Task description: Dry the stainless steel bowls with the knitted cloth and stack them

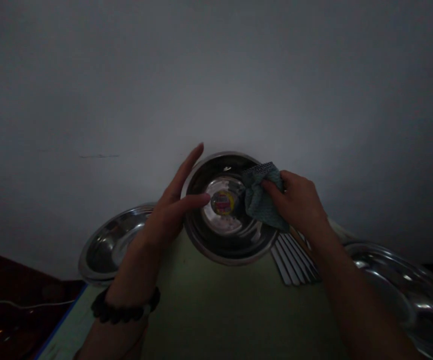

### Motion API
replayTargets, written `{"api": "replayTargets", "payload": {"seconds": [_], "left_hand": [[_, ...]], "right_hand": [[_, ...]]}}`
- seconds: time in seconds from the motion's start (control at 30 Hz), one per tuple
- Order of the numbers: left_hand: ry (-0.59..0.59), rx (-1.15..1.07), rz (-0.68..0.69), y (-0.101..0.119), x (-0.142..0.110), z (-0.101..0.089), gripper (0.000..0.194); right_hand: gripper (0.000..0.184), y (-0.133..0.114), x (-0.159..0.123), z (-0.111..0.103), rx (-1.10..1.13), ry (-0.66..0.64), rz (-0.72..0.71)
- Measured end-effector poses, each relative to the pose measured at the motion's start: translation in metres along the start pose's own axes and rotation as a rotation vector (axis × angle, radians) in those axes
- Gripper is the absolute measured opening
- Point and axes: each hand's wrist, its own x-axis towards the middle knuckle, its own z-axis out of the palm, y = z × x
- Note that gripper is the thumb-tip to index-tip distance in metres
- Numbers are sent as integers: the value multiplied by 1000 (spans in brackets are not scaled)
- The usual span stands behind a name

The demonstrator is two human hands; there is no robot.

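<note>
A shiny metal bowl [228, 250] with a round coloured sticker [223, 203] on its inner bottom is held up over the table, tilted so its inside faces me. My left hand [174, 205] grips its left rim, thumb inside and index finger stretched along the outside edge; the other fingers are hidden behind it. Bunched in my right hand [301, 200] is a grey-green cloth [263, 200] with a dark patterned edge. The cloth lies against the bowl's right inner wall and rim.
Another metal bowl [107, 245] stands at the table's left, partly behind my left arm. Several flat metal strips, perhaps knives [293, 260], lie right of centre. A larger metal basin [407, 290] is at the right. The pale wall [216, 75] rises behind the greenish table [231, 310].
</note>
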Motion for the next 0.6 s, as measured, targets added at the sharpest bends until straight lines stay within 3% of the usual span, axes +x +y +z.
{"api": "replayTargets", "payload": {"seconds": [0.13,0.3,0.4,0.6], "left_hand": [[54,-38,-23,-2,-3,2,65],[58,36,-52,-8,-3,-5,55],[-44,44,-47,-10,-4,-10,58],[-301,-33,-117,-9,-7,-3,46]], "right_hand": [[26,-5,-2,1,-8,75,16],[26,-11,-4,-5,8,57,-35],[27,-11,-4,-11,-17,7,-46],[17,-9,-4,-18,-34,-304,-231]]}}
